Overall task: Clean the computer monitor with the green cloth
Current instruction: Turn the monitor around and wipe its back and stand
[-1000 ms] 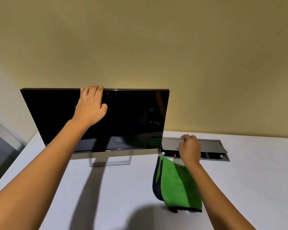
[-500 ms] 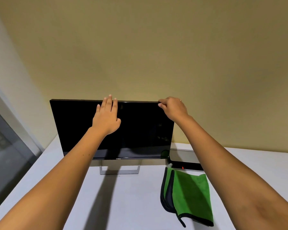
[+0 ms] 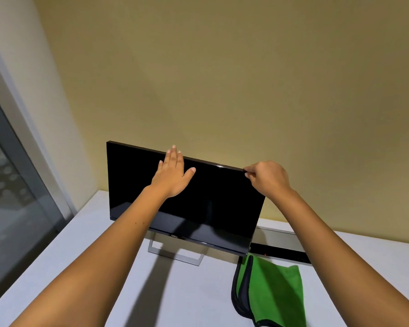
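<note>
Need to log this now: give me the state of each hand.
Left hand: open, fingers straight, flat against the monitor screen.
Right hand: closed, fingers pinching the monitor's top right corner.

The green cloth [image 3: 278, 296] runs off the frame at 6 o'clock, its lower hem cut away. The right forearm hides part of the grey box [image 3: 279, 250] at 4 o'clock. The left hand [image 3: 172, 174] covers a patch of the monitor [image 3: 217, 204], whose back cannot be seen. The right hand [image 3: 267, 179] has its fingertips hidden behind the top corner, so its grip is unclear.
</note>
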The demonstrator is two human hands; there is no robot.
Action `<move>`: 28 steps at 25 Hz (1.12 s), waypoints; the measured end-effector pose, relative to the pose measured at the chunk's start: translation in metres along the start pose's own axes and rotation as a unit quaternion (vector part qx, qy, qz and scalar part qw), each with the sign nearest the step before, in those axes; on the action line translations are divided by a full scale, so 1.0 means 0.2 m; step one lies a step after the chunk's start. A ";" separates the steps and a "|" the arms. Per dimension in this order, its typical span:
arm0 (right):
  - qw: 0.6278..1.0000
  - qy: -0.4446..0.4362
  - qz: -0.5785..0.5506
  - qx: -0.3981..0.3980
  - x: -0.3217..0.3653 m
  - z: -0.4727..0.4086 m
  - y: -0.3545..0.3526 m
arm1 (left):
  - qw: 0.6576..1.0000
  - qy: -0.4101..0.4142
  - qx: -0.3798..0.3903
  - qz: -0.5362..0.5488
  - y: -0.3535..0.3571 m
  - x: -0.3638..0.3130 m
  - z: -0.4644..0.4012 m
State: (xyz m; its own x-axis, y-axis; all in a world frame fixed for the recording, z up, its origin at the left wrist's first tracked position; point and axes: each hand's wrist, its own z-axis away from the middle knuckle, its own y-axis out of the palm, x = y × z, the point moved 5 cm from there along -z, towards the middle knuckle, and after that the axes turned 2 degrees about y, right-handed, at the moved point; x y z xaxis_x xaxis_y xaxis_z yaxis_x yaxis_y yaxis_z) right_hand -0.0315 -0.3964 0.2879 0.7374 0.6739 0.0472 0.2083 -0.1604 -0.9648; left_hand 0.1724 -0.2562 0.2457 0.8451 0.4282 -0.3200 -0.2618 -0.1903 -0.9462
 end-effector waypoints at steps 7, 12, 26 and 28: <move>0.995 -0.070 0.024 0.060 0.04 0.16 -0.12 | 0.992 -0.096 -0.015 0.075 0.04 -0.11 0.04; 0.987 -0.088 -0.045 0.123 0.08 0.27 -0.15 | 0.968 -0.182 -0.032 0.167 0.04 -0.21 0.09; 0.958 -0.078 -0.216 0.170 0.35 0.23 -0.12 | 0.980 -0.113 -0.019 0.163 -0.02 -0.17 0.18; 0.961 -0.079 -0.224 0.142 0.42 0.18 -0.10 | 0.980 -0.097 -0.005 0.171 -0.04 -0.15 0.21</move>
State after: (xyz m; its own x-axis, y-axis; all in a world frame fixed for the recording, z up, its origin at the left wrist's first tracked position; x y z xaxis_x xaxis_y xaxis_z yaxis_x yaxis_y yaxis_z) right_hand 0.0026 -0.3115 0.3029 0.5034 0.7337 0.4563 0.2822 0.3595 -0.8894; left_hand 0.1292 -0.2308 0.2619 0.6038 0.4978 -0.6226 -0.5093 -0.3599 -0.7817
